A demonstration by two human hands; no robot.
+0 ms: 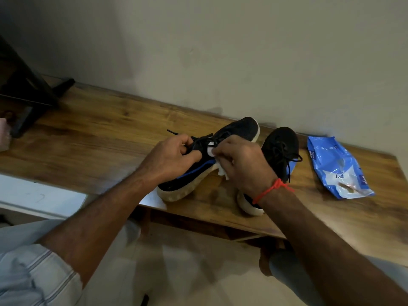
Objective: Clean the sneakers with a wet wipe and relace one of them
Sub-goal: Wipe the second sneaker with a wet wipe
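two sneakers sit on the wooden counter [92,138] that runs from the left edge to the lower right of the frame. the blue wipe pack [337,167] lies at the right, apart from the shoes. the left sneaker [238,129], centre frame, is tilted onto its side with its pale sole facing the viewer; the right sneaker [280,146] stands just beside it, laced and tied. the left hand [170,160] has its fingers curled round the tilted shoe's collar by the loose laces [176,133]. the right hand [242,162] has its fingers pinched on a white wet wipe [218,166], pressed near the tongue. judging by this, cleaning of the first shoe is under way; the sole looks yellowish, the second shoe seems untouched, and relacing appears not yet begun.
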